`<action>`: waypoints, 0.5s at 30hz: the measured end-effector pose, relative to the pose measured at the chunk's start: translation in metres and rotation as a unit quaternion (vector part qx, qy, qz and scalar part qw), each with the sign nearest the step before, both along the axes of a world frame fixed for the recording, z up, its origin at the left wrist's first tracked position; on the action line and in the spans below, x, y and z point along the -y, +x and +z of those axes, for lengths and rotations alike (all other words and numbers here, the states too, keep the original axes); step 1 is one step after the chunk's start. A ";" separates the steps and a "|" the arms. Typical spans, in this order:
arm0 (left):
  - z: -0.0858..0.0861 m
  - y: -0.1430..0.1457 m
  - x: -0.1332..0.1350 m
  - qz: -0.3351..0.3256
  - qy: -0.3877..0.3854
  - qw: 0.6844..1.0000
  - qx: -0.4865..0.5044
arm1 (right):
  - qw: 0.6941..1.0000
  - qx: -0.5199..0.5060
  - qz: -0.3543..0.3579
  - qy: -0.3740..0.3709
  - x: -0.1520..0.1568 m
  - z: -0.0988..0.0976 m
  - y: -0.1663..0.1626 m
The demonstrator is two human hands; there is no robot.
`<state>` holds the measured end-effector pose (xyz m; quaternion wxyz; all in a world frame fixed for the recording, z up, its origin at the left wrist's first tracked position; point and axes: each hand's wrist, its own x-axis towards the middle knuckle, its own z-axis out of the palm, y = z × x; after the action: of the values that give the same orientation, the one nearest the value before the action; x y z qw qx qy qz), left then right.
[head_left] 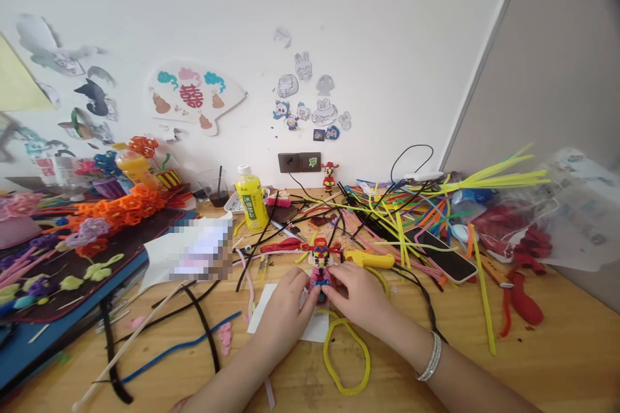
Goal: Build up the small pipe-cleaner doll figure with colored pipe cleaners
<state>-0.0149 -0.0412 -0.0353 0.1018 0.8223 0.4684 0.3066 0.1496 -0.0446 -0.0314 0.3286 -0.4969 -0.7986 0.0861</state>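
A small pipe-cleaner figurine (321, 263) in red, pink and blue stands upright on a white paper sheet (314, 330) on the wooden table (484, 361). My left hand (285, 307) grips its lower left side with closed fingers. My right hand (357, 292) pinches its lower right side; a silver bracelet (431, 356) circles that wrist. A yellow pipe-cleaner loop (347, 355) lies just in front of my right hand.
A yellow bottle (252, 199), a dark cup (214, 188), a yellow glue gun (372, 260), a phone (442, 254) and a heap of coloured pipe cleaners (426, 206) sit behind. Pipe-cleaner flowers (116, 206) fill the left. Black and blue stems (194, 329) lie at front left.
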 end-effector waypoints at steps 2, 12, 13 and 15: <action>0.000 0.000 0.000 -0.003 0.008 1.000 -0.007 | 1.000 0.018 0.006 0.011 0.001 -0.001 0.000; -0.001 0.001 0.001 -0.013 0.010 1.000 -0.026 | 0.999 0.026 0.007 0.033 0.000 -0.008 -0.001; -0.001 0.001 0.001 -0.013 0.011 1.000 -0.026 | 0.999 0.021 0.007 0.031 0.000 -0.009 -0.001; -0.003 0.001 0.000 -0.011 0.015 1.000 -0.023 | 1.000 0.006 0.006 0.028 -0.001 -0.010 -0.002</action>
<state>-0.0139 -0.0410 -0.0387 0.0827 0.8357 0.4568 0.2935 0.1472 -0.0436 -0.0418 0.3369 -0.4831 -0.8058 0.0624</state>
